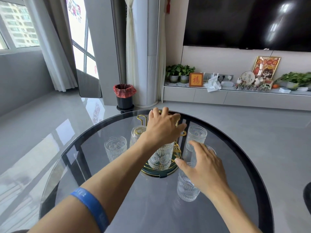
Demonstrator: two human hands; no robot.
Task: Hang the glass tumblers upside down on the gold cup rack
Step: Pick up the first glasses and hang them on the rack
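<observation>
A round dark glass tabletop point(151, 207) fills the lower frame. At its centre the gold cup rack point(161, 170) is covered by the left hand point(161, 130), fingers spread. The right hand point(205, 167), fingers apart, is held over upright glass tumblers point(186, 189). A television point(244, 22) is seen upper right.

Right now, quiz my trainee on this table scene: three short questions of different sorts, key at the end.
1. True or false: the left hand rests atop the gold cup rack.
2. Which tumbler is the right hand nearest? A) left tumbler B) near-right tumbler C) far-right tumbler
3. Fill in: the forearm band is ____.

Key: 1 true; 2 B; 3 blue.
</observation>
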